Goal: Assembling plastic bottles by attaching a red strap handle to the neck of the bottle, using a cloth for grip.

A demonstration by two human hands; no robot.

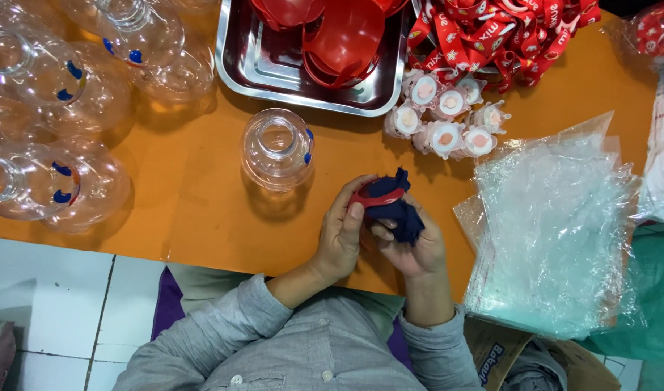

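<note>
Orange tabletop (201,210) fills most of my view, and both hands sit at its near edge, pressed together over one small job. My left hand (340,239) is curled around a red plastic lid (368,197), thumb on its rim, while my right hand (419,250) is closed on a dark blue cloth (397,206) bunched against that lid. So the lid is right in my grip, not off to any side, with its red edge running roughly left to right (mostly hidden by cloth, so I can't tell which way it faces). Closest loose item is the clear plastic bottle (277,148), upright just beyond my left hand, mouth up.
</note>
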